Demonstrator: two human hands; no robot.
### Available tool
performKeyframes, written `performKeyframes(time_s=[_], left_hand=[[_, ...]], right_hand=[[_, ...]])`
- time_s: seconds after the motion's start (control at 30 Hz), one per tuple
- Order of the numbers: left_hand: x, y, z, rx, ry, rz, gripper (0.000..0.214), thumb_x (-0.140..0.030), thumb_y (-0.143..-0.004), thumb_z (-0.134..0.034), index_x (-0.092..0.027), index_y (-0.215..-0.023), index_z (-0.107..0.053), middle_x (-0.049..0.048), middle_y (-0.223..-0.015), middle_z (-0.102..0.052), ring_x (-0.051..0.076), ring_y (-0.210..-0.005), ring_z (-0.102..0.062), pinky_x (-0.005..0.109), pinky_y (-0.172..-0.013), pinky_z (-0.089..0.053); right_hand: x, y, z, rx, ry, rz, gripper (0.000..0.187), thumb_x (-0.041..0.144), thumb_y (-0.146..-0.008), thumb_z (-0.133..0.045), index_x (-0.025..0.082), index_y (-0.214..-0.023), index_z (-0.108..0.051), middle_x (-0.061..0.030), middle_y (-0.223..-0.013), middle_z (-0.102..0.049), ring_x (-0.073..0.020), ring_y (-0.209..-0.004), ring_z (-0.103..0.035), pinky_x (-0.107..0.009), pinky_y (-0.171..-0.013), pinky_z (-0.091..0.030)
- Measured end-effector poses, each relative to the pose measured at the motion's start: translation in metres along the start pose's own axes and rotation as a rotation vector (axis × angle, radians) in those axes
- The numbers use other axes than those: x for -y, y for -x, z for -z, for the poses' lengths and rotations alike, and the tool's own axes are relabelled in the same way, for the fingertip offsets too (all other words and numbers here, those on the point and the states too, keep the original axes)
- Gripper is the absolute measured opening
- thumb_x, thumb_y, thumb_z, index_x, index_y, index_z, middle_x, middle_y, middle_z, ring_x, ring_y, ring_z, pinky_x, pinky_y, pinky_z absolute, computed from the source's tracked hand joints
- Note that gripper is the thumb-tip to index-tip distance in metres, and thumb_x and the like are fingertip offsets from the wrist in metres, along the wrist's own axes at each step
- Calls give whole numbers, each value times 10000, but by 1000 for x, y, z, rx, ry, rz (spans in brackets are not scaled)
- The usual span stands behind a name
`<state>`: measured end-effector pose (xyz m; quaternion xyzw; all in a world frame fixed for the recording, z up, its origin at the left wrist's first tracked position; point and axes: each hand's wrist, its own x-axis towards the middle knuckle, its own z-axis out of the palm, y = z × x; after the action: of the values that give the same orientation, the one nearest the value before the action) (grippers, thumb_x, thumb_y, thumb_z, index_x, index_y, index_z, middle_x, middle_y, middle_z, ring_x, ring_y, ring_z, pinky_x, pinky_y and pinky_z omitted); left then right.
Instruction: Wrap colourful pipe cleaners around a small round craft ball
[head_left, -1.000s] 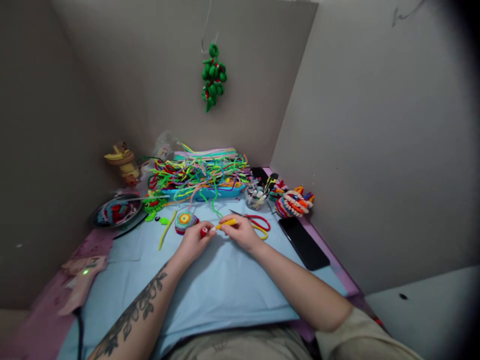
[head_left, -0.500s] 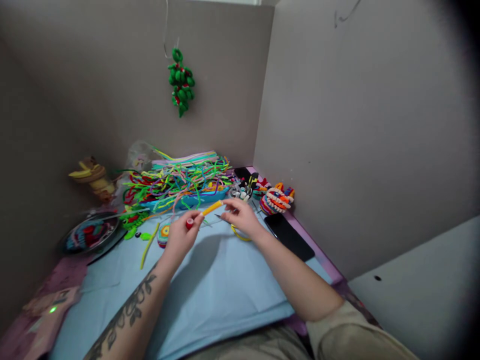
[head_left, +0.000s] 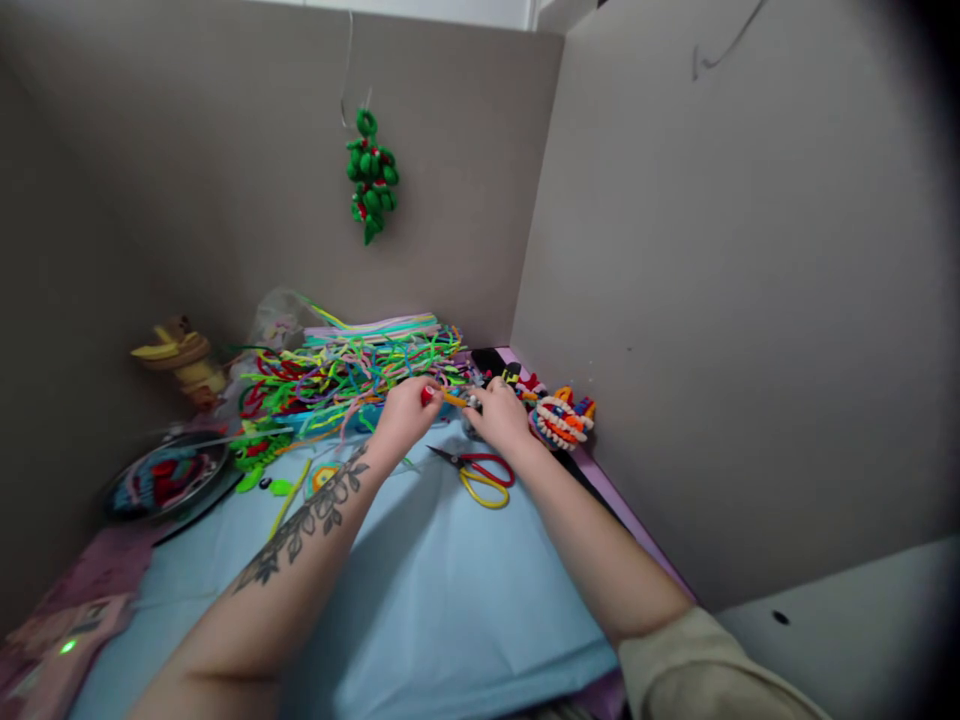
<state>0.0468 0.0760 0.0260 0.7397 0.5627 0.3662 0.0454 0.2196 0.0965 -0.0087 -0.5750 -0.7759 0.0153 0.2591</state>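
Pinching an orange pipe cleaner (head_left: pixel 453 398) between both hands, raised just above the far edge of the blue mat (head_left: pixel 420 600) and right in front of the heap of loose pipe cleaners (head_left: pixel 345 365).

Closing the left hand (head_left: pixel 405 410) on the end carrying a small red piece (head_left: pixel 427 396); bead or coil, too small to tell. Closing the right hand (head_left: pixel 501 415) on the other end, fingertips curled in, with only a short stretch of stem showing between the two grips.

Leaving the red-and-yellow scissors (head_left: pixel 480 470) flat on the mat, near the right wrist, untouched. Noting a finished striped piece (head_left: pixel 562 420) to the right by the wall.

Judging the stem as very light, with soft fuzz over thin wire, bending readily and keeping whatever bend is put in. Not slippery, not fragile, though probably kinking for good if folded hard. Expecting sharp wire at the cut ends.

Favouring a fingertip pinch close on either side of the spot being worked, not out at the tips.
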Motion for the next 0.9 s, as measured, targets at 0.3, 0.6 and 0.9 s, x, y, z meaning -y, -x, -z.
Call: performKeyframes(time_s=[0.3, 0.6, 0.9], left_hand=[[23, 8, 17, 132, -167, 216, 223, -281, -775, -504, -172, -843, -686, 62, -773, -706, 197, -730, -629, 256, -666, -440], [36, 26, -5, 183, -133, 177, 371, -213, -840, -421, -138, -1137, -630, 142, -1063, -686, 236, -967, -632, 302, -830, -444], [6, 37, -3, 264, 130, 169, 303, -354, -834, -484, -143, -931, -679, 47, -765, -703, 181, -714, -633, 241, -635, -441]], right_hand=[[5, -10, -1, -288, -241, -113, 133, 287, -715, -610, 196, -752, -699, -80, -1022, -504, -234, -993, -477, -338, -866, -391], [-5, 6, 17, -346, -922, -100, 217, 379, -765, -591, 177, -779, -668, -22, -777, -597, -162, -763, -539, -287, -731, -428], [3, 14, 2, -167, -969, -130, 358, 418, -777, -568, 166, -1019, -645, -41, -787, -637, -166, -702, -566, -280, -651, -447]])
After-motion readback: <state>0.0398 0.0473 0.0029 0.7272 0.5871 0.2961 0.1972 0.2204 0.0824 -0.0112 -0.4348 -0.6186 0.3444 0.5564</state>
